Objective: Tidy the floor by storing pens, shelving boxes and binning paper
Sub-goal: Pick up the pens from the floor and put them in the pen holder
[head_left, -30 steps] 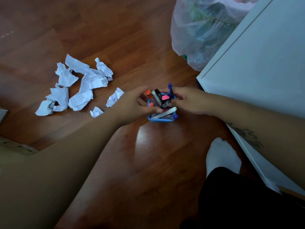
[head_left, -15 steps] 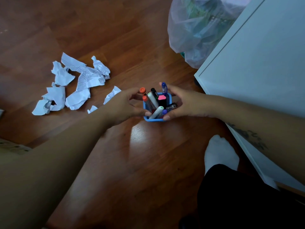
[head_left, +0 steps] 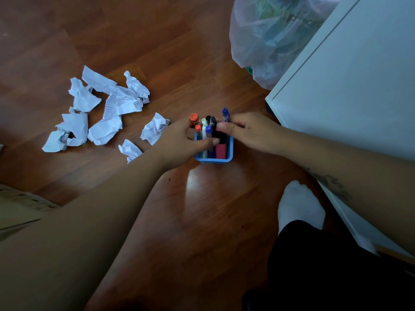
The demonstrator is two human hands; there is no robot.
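1. Blue plastic pen holder (head_left: 214, 160), square, upright on the wooden floor (head_left: 157, 41); pens (head_left: 205, 131) standing in it, caps up; one blue pen (head_left: 225, 114) rising tallest at the far right corner.
2. My left hand (head_left: 179, 142) cupped against the holder's left wall, thumb laid across the pens; fingers curled, not spread.
3. My right hand (head_left: 251, 131) at the holder's right rim; thumb and forefinger closed together over the pen tops; whether they pinch a pen I cannot tell.
4. Crumpled paper (head_left: 107, 108), several white pieces, scattered left of the holder; nearest ball (head_left: 155, 127) just beside my left hand.
5. White cabinet (head_left: 348, 97), its corner edge close on the right; clear plastic bag (head_left: 269, 37) against it beyond.
6. My white sock (head_left: 298, 205) near the cabinet; open floor lies between my forearms.
7. Cardboard edge (head_left: 18, 205) at far left.
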